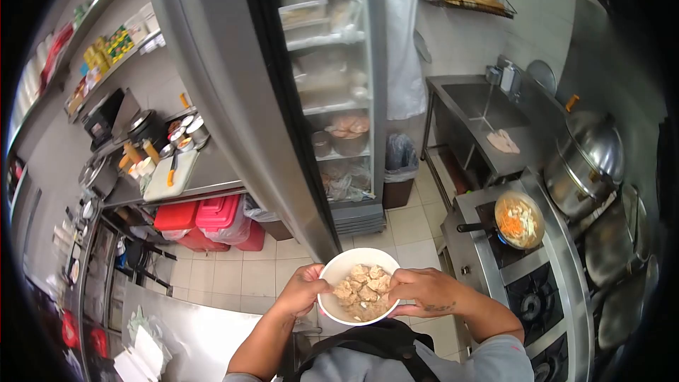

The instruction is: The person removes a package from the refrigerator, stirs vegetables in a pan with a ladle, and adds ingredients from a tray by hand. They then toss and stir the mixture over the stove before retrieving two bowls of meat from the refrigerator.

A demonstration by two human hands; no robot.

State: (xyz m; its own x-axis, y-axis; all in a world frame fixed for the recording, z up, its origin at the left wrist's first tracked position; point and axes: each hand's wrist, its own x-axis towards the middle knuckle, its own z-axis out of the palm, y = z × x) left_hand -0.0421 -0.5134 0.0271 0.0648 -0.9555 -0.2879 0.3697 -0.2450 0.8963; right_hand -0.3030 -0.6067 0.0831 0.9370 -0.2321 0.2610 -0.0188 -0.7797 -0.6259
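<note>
In front of my body I hold a white bowl (353,257) by its rim, one hand on each side. Several beige-brown chunks (363,284), which look like cooked meat, lie inside with some liquid or smaller bits below them. My left hand (303,290) is closed on the bowl's left edge, its thumb over the rim. Opposite it, my right hand (424,292) grips the right edge, with the thumb reaching inside and the fingers under the wall.
Ahead stands a stocked fridge (332,102) behind a tall steel door edge (226,92). On the stove (488,240) at right, a pan (518,219) of shredded vegetables sits over a blue flame. A steel worktop (205,332) lies front left; red bins (219,216) stand beyond.
</note>
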